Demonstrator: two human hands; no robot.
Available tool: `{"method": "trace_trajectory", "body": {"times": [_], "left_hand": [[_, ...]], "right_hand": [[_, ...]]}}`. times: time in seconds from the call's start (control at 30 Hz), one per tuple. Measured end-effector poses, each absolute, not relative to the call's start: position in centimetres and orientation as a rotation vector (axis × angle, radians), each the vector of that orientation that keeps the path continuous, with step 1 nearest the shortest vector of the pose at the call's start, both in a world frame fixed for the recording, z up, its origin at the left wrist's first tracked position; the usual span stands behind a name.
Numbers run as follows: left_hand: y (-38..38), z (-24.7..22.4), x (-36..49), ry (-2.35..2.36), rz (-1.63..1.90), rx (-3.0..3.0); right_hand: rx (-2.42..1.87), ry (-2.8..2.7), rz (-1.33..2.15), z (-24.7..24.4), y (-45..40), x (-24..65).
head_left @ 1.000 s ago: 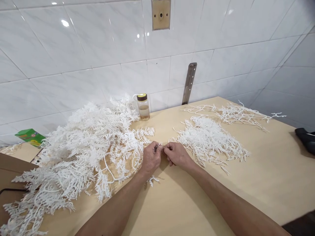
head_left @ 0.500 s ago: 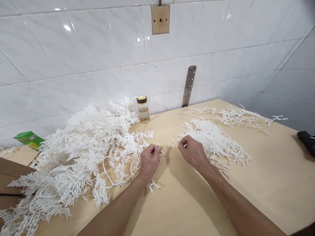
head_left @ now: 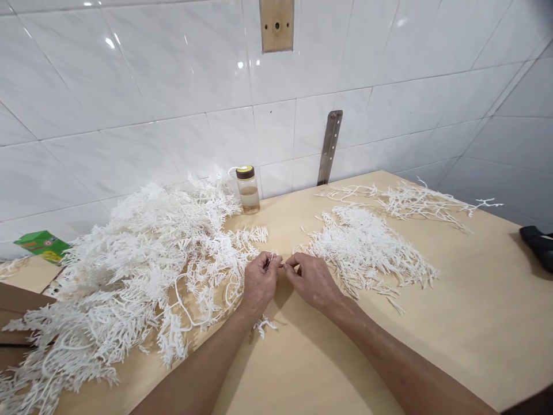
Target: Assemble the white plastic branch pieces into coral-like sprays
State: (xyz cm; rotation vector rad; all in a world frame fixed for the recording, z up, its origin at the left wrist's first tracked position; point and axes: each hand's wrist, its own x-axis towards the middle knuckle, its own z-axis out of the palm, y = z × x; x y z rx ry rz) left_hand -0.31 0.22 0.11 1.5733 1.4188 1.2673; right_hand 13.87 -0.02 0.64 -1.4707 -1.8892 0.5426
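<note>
My left hand [head_left: 261,278] is closed on a small white plastic sprig [head_left: 271,257], most of it hidden by the fingers. The fingertips of my right hand [head_left: 309,278] pinch at the sprig's right end, almost touching the left thumb. On the left lies a big heap of white branching plastic sprigs [head_left: 142,265], reaching close to my left hand. Beyond my right hand spreads a flat pile of short white pieces [head_left: 371,245]. One loose white bit [head_left: 264,327] lies on the table below my left wrist.
Bare white stems [head_left: 423,202] lie at the table's [head_left: 488,300] back right. A capped bottle [head_left: 247,190] of liquid stands by the tiled wall, near an upright metal bracket [head_left: 330,148]. A green box [head_left: 42,246] is far left; a black object [head_left: 537,248] sits at the right edge.
My right hand has moved left from the edge of the short-piece pile to meet my left hand at the sprig. The view has shifted slightly.
</note>
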Motion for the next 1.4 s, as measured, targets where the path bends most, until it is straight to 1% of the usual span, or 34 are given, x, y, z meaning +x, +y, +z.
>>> {"method": "trace_trajectory", "body": {"times": [0.13,0.23,0.33,0.5,0.63,0.87,1.03,1.23,1.4], "left_hand": [[-0.9,0.7,-0.1,1.419,1.368,1.871],[-1.7,0.9,0.0,1.272,1.388,2.031],[-1.7,0.5,0.1,1.221,1.281,1.99],[-0.8,-0.1,0.0,1.314,1.064,1.763],[-0.6,0.1,0.0,1.316,1.037,1.638],[-0.7,0.3,0.0,1.283,1.094,1.703],[-0.9,0.5,-0.1,1.367,1.031,1.862],[-0.3,4.0,-1.8,1.328,0.993,2.101],[0.8,5.3,-3.1,1.364,0.818,2.14]], "right_hand": [[-1.581,-1.8,0.619,0.7,0.5,14.0],[-1.724,-1.69,0.558,1.0,1.2,15.5],[-1.717,-1.532,0.471,1.7,1.7,17.6],[-1.711,-1.428,0.379,2.5,1.9,19.6],[-1.627,-1.527,0.461,2.4,1.5,18.7],[-1.359,-1.82,0.639,1.6,0.2,15.5],[-1.329,-1.677,0.759,1.2,0.2,14.9],[-1.365,-1.464,0.797,1.5,1.1,16.9],[-1.281,-1.307,0.932,2.2,1.4,17.9]]}}
